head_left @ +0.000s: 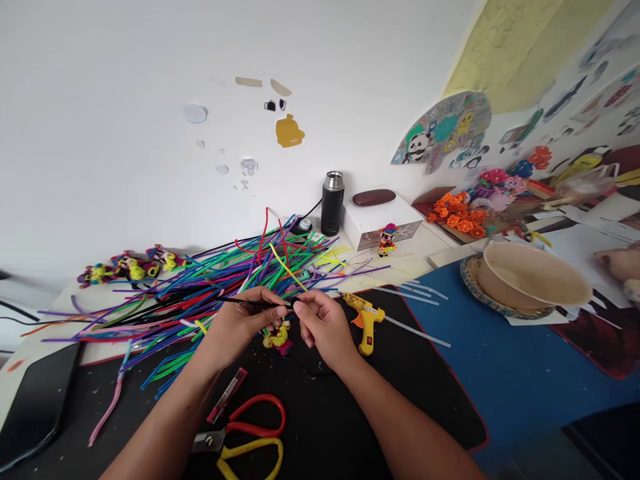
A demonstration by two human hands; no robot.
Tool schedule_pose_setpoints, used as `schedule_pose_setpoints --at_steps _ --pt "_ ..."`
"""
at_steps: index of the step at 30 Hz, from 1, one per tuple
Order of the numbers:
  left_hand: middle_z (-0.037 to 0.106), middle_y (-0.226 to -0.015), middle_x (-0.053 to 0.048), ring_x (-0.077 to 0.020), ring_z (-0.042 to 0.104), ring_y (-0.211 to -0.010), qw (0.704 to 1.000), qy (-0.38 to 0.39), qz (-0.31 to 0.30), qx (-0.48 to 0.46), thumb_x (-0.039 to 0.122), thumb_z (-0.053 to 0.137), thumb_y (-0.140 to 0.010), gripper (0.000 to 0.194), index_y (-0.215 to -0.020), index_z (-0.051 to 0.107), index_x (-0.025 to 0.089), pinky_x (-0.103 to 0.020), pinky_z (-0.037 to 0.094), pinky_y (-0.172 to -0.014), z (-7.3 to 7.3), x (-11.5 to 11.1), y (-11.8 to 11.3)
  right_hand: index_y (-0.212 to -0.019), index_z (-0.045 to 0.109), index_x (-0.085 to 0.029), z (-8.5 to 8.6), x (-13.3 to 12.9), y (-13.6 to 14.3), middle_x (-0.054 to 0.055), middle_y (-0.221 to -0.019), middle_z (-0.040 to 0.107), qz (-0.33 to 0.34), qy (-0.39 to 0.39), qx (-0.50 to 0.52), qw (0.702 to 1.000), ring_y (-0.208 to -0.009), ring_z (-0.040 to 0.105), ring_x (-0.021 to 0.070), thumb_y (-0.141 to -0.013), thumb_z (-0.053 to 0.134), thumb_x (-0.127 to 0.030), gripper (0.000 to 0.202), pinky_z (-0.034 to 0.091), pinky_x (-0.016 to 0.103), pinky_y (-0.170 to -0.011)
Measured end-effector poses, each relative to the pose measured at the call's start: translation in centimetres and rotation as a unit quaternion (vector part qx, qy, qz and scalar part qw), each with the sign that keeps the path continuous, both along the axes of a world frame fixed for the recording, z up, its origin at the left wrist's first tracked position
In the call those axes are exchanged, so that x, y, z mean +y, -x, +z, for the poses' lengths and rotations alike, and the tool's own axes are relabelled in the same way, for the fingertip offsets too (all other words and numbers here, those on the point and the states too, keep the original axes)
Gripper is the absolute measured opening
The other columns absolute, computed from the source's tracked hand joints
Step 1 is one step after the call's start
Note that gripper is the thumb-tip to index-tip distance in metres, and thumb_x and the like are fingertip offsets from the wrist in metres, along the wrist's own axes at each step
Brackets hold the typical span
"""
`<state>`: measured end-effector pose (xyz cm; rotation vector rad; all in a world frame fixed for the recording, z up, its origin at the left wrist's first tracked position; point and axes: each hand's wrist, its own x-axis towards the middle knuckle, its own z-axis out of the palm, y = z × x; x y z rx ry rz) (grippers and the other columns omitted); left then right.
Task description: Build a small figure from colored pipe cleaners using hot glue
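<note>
One black strand (257, 305) in left hand (250, 319)

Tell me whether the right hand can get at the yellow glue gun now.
Probably yes: the yellow glue gun lies close beside the right hand, nothing visible between them, though that hand appears to be pinching a black piece.

Both forearms are bare and converge from the lower edge toward the center. The left forearm (175, 400) angles upward to the right; the right forearm (400, 413) angles upward to the left. The left hand (253, 315) is set in a pinch grip, thumb directed inward. The right hand (323, 327) is likewise pinched, remaining fingers (306, 337) curled beneath. The hands sit close together, thumbs facing.
</note>
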<state>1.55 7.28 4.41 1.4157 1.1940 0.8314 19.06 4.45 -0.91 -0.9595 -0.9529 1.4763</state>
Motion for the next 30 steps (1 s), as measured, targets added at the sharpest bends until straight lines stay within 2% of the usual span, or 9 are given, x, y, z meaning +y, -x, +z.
schedule_pose_setpoints --at_steps 5,9,13,16,18,21,23,26,30 --pt "0.071 -0.068 -0.003 -0.0172 0.064 -0.061 1.000 0.002 0.002 -0.010 0.047 0.088 -0.074 0.032 -0.081 0.077 0.018 -0.028 0.052 -0.059 -0.1 0.0 0.0 -0.090 0.058 -0.021 0.1 -0.1 0.1 -0.011 -0.049 0.050 0.016 0.001 -0.010 1.000 -0.036 0.036 0.0076 -0.087 0.073 -0.054 0.036 0.028 0.020 -0.036" --pt "0.071 -0.066 -0.004 -0.0185 0.064 -0.060 1.000 0.004 0.003 0.007 0.052 0.088 -0.072 0.036 -0.080 0.078 0.017 -0.029 0.052 -0.059 -0.2 0.2 0.1 -0.086 0.057 -0.022 0.0 -0.2 0.3 -0.012 -0.049 0.044 0.024 -0.006 -0.031 0.999 -0.035 0.034 0.0074 -0.089 0.071 -0.052 0.034 0.025 0.021 -0.037" --pt "0.071 -0.066 -0.003 -0.0177 0.061 -0.059 0.999 -0.021 -0.006 0.036 0.054 0.083 -0.075 0.037 -0.074 0.076 0.018 -0.028 0.050 -0.057 0.1 0.3 0.4 -0.085 0.061 -0.021 0.1 -0.5 0.0 -0.010 -0.053 0.040 0.021 -0.053 -0.114 0.992 -0.043 0.034 0.0085 -0.092 0.068 -0.042 0.023 0.026 0.023 -0.044" --pt "0.071 -0.067 -0.003 -0.0186 0.061 -0.062 0.987 -0.096 -0.048 0.122 0.049 0.074 -0.084 0.031 -0.070 0.075 0.021 -0.027 0.047 -0.061 1.0 -0.1 0.7 -0.082 0.063 -0.021 0.4 -0.6 -0.3 -0.009 -0.055 0.041 0.039 -0.098 -0.210 0.972 -0.049 0.035 0.0096 -0.092 0.068 -0.034 0.017 0.026 0.024 -0.050" --pt "0.074 -0.075 -0.003 -0.0202 0.065 -0.069 0.961 -0.158 -0.093 0.206 0.040 0.070 -0.088 0.021 -0.077 0.078 0.023 -0.028 0.047 -0.066 1.5 -0.5 1.0 -0.077 0.061 -0.021 0.4 -0.7 -0.3 -0.009 -0.054 0.041 0.070 -0.109 -0.259 0.957 -0.049 0.035 0.0097 -0.093 0.067 -0.034 0.021 0.025 0.025 -0.050" --pt "0.077 -0.083 -0.003 -0.0207 0.068 -0.073 0.945 -0.174 -0.115 0.252 0.033 0.066 -0.088 0.016 -0.084 0.079 0.025 -0.028 0.046 -0.069 1.6 -0.8 1.3 -0.070 0.058 -0.021 0.1 -0.7 -0.1 -0.008 -0.053 0.042 0.088 -0.115 -0.300 0.943 -0.049 0.036 0.0099 -0.094 0.066 -0.034 0.028 0.022 0.025 -0.049" --pt "0.075 -0.078 -0.002 -0.0198 0.065 -0.070 0.957 -0.138 -0.108 0.232 0.037 0.066 -0.089 0.019 -0.082 0.077 0.024 -0.027 0.046 -0.067 1.2 -0.6 1.5 -0.074 0.060 -0.021 -0.2 -0.7 0.1 -0.008 -0.054 0.043 0.079 -0.110 -0.293 0.947 -0.049 0.037 0.0101 -0.092 0.068 -0.032 0.023 0.024 0.025 -0.050" --pt "0.069 -0.070 0.000 -0.0170 0.059 -0.064 0.983 -0.082 -0.068 0.147 0.046 0.072 -0.088 0.026 -0.078 0.073 0.022 -0.025 0.044 -0.062 0.5 -0.2 1.5 -0.087 0.066 -0.021 -0.5 -0.7 0.3 -0.009 -0.055 0.046 0.059 -0.092 -0.225 0.968 -0.049 0.041 0.0102 -0.092 0.069 -0.032 0.012 0.029 0.024 -0.050" --pt "0.066 -0.067 0.001 -0.0138 0.055 -0.059 0.998 -0.036 -0.026 0.043 0.049 0.081 -0.082 0.032 -0.076 0.071 0.019 -0.024 0.044 -0.057 0.1 0.1 1.2 -0.096 0.065 -0.020 -0.5 -0.5 0.2 -0.009 -0.054 0.049 0.044 -0.063 -0.127 0.989 -0.043 0.041 0.0092 -0.094 0.067 -0.040 0.020 0.031 0.022 -0.046"
